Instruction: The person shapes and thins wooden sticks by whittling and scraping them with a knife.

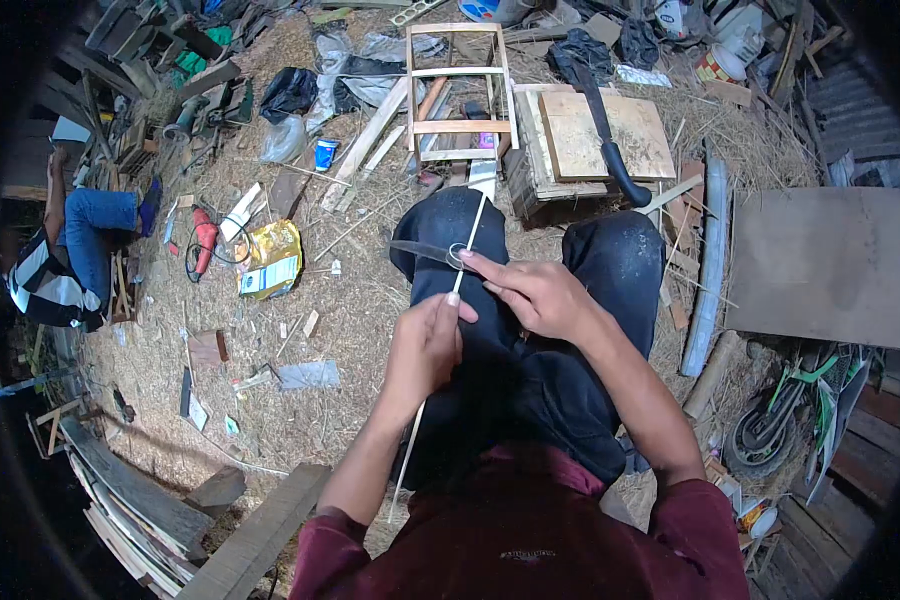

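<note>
My left hand (428, 345) is closed around a long thin pale strip of wood or bamboo (410, 450), which runs from above my knee down towards my lap. My right hand (535, 298) grips a knife (420, 252) whose blade points left, across the strip; its handle is hidden in my fingers. The index finger stretches along towards the blade. A thin pale curl (456, 254) shows where blade and strip meet. Both hands are over my dark trousers, just in front of my knees.
Ahead stands a wooden frame (458, 127), beside a wooden block with a board (625, 150) and a black-handled machete (610, 150). A red power tool (203, 243) and yellow packet (272, 262) lie left on straw-covered ground. Another person (75, 250) sits far left; a plank (255, 540) is near.
</note>
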Demonstrator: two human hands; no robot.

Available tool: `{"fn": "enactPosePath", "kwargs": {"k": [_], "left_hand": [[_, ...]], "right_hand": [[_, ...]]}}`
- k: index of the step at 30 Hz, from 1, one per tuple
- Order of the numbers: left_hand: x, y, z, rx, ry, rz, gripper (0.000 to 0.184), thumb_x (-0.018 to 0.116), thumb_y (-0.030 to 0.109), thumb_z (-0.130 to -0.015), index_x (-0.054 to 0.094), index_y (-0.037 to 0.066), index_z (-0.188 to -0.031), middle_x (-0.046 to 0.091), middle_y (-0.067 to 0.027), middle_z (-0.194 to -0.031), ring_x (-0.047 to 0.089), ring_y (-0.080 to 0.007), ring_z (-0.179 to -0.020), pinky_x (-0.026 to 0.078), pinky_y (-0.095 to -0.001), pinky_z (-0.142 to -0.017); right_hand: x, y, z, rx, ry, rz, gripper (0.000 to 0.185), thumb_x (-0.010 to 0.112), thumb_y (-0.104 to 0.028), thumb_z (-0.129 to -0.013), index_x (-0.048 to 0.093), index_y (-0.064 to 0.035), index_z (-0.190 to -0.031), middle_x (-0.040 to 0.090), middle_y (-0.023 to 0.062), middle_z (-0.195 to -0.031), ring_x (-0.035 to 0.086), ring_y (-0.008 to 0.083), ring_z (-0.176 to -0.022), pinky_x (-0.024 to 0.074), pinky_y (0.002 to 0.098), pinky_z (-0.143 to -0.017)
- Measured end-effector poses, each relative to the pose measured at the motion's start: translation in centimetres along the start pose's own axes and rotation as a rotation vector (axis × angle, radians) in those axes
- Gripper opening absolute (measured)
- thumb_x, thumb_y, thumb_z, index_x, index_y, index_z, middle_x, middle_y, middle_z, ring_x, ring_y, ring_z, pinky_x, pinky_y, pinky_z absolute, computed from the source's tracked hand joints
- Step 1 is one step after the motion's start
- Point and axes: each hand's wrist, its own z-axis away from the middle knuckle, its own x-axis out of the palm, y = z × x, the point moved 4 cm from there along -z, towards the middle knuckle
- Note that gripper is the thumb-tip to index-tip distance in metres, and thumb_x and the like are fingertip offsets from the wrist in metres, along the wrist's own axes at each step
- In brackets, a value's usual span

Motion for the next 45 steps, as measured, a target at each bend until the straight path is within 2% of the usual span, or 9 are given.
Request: {"fn": "enactPosePath", "kwargs": {"k": [6,10,14,19,24,28,30,32,45], "left_hand": [[-0.1,-1.2,-0.4,0.115,0.057,-0.063,0.032,0.046,0.024,-0.107,0.062,0.005,-0.088,0.044,0.006,-0.056,0.039,-0.0039,-0.047,0.029,-0.0235,-0.043],[0.0,-2.3,2.4,0.17,0.093,-0.172,0.034,0.046,0.023,-0.106,0.064,0.002,-0.085,0.049,-0.0026,-0.054,0.048,-0.0089,-0.049,0.038,-0.0304,-0.047],[-0.3,-3.6,5.0,-0.044,0.057,-0.192,0.029,0.047,0.021,-0.106,0.064,0.002,-0.091,0.052,-0.0031,-0.056,0.05,-0.0085,-0.049,0.039,-0.0286,-0.048],[-0.5,-0.1,1.3,0.134,0.009,-0.011,0.026,0.041,0.025,-0.108,0.057,0.005,-0.11,0.047,0.0023,-0.055,0.044,-0.0067,-0.046,0.033,-0.0238,-0.042],[-0.6,2.6,-1.4,0.059,0.018,-0.044,0.021,0.042,0.02,-0.106,0.056,0.005,-0.113,0.049,0.0019,-0.059,0.042,-0.0071,-0.043,0.034,-0.0241,-0.04],[-0.7,2.0,-1.6,0.016,0.037,-0.013,0.021,0.043,0.02,-0.106,0.057,0.005,-0.111,0.051,0.0016,-0.062,0.042,-0.0072,-0.044,0.035,-0.0242,-0.04],[-0.9,1.9,-1.4,-0.001,0.047,-0.005,0.022,0.043,0.02,-0.106,0.059,0.004,-0.109,0.051,0.0016,-0.063,0.043,-0.007,-0.046,0.036,-0.0243,-0.041],[-1.0,2.1,-1.1,-0.014,0.054,-0.007,0.024,0.043,0.019,-0.106,0.061,0.004,-0.106,0.05,0.0019,-0.063,0.044,-0.0067,-0.049,0.037,-0.0246,-0.044],[-0.9,1.2,-0.9,0.358,0.164,-0.299,0.023,0.047,0.015,-0.105,0.064,0.0,-0.098,0.051,-0.0035,-0.064,0.049,-0.0117,-0.06,0.041,-0.0302,-0.056]], "right_hand": [[0.5,0.2,0.0,0.015,-0.026,0.211,0.056,0.061,-0.017,-0.092,0.051,-0.0357,-0.144,0.059,0.0147,-0.068,0.064,0.0329,-0.064,0.0522,0.0437,-0.06],[-0.9,1.8,-0.7,0.03,0.237,0.125,0.054,0.061,-0.016,-0.092,0.051,-0.0326,-0.143,0.068,0.0181,-0.082,0.067,0.0335,-0.071,0.0541,0.0439,-0.065],[-1.2,3.0,-1.2,0.076,0.22,-0.007,0.048,0.056,-0.013,-0.096,0.051,-0.0185,-0.143,0.068,0.0228,-0.093,0.066,0.0406,-0.081,0.0535,0.0453,-0.07],[-0.4,1.0,-0.9,0.029,0.116,-0.119,0.049,0.054,-0.014,-0.098,0.047,-0.0115,-0.147,0.066,0.0278,-0.109,0.065,0.0439,-0.094,0.0527,0.0443,-0.08],[-1.3,2.4,0.0,0.252,0.362,-0.174,0.051,0.047,-0.014,-0.102,0.037,-0.0072,-0.152,0.065,0.031,-0.113,0.07,0.0329,-0.104,0.0525,0.0379,-0.089],[-1.8,2.5,-1.3,-0.064,0.464,0.112,0.052,0.052,-0.013,-0.099,0.042,-0.0106,-0.15,0.07,0.0221,-0.101,0.071,0.0289,-0.084,0.0561,0.0363,-0.078],[-0.4,0.2,-0.6,-0.18,0.209,0.051,0.054,0.055,-0.013,-0.097,0.045,-0.0155,-0.149,0.071,0.0174,-0.093,0.07,0.0297,-0.075,0.0571,0.0379,-0.071],[0.8,-0.2,-0.7,0.003,-0.006,0.122,0.057,0.06,-0.014,-0.093,0.048,-0.0279,-0.147,0.062,0.0148,-0.072,0.064,0.0344,-0.065,0.053,0.0434,-0.06],[0.6,-0.1,-1.0,0.025,-0.047,0.194,0.059,0.059,-0.013,-0.093,0.046,-0.0283,-0.148,0.063,0.0166,-0.073,0.065,0.0367,-0.066,0.0526,0.0462,-0.06]]}}
